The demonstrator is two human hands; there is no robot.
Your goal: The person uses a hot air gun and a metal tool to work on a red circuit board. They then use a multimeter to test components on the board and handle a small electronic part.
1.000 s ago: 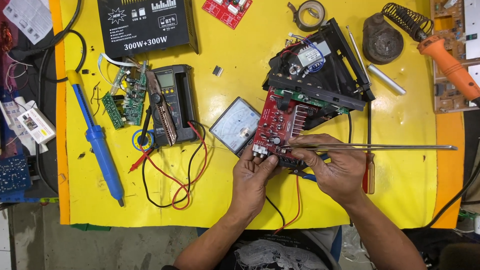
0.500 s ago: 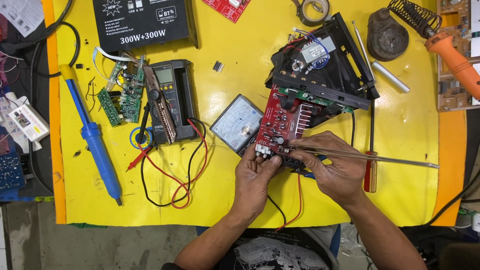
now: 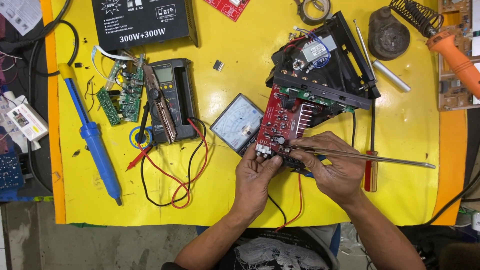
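- The yellow work mat point(image 3: 410, 150) carries the whole job, with spare parts and tools spread across it.
- The black plastic amplifier chassis point(image 3: 345, 55) lies opened and tilted at upper right, its small transformer exposed; opening it up appears done.
- The red rectangular circuit board point(image 3: 285, 120) is swung out of the chassis toward the person, near the mat's middle, and is joined to the chassis by wires; it looks freed but not detached.
- The right hand point(image 3: 335, 172) is curled around the long thin metal rod point(image 3: 370, 157), pinching it so its tip meets the board's near edge; work on the board seems in progress, not finished.
- The left hand point(image 3: 255, 177) grips the board's lower corner, thumb on the row of sockets, steadying it.
- The black digital multimeter point(image 3: 172, 97), the blue desoldering pump point(image 3: 95, 145) and the white-faced analogue meter point(image 3: 237, 122) lie untouched to the left.
- Reassembly, judging by the open chassis, is left to do.
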